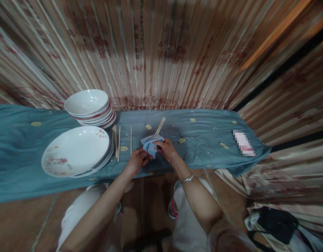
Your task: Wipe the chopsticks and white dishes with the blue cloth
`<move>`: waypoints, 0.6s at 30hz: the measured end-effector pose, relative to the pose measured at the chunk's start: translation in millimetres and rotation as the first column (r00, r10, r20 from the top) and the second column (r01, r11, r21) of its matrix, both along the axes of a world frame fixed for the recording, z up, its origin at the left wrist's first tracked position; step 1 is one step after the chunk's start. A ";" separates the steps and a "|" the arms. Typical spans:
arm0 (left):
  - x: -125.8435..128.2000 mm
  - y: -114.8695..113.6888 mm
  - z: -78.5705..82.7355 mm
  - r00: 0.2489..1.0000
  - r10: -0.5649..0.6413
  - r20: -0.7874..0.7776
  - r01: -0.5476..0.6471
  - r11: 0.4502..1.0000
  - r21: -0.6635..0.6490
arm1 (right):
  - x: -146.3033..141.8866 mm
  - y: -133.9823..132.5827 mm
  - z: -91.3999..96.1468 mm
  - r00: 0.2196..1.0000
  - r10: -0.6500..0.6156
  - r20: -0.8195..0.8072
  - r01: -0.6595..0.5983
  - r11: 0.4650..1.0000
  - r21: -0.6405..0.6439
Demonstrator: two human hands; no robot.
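A light blue cloth is bunched around a pair of wooden chopsticks, whose upper ends stick out beyond it, leaning to the right. My right hand grips the cloth from the right, thumb and fingers pressed together. On the other side, my left hand is closed at the cloth's lower left edge; the chopsticks' lower ends are hidden there. More chopsticks lie on the tablecloth to the left of my hands, with a single chopstick apart from them.
Left of the chopsticks stand a stack of plates with floral decoration and, behind it, a stack of bowls. A blurred-out pinkish-white object lies on the teal tablecloth at right. A pleated curtain hangs behind the table.
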State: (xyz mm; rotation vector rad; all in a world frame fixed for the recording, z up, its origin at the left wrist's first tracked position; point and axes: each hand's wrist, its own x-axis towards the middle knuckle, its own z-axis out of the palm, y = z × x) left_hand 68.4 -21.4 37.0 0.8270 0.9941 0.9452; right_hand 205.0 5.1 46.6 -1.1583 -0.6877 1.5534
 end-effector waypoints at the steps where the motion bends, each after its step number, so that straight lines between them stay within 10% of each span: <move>1: 0.3 0.2 0.1 1.000 0.001 0.001 -0.001 1.000 0.004 | 0.5 0.3 0.9 1.000 -0.005 0.002 0.005 1.000 0.003; 18: 1.7 -3.9 0.1 0.998 -0.023 -0.067 0.021 0.999 -0.031 | 30.2 12.2 12.1 0.986 -0.155 -0.052 0.159 0.985 0.070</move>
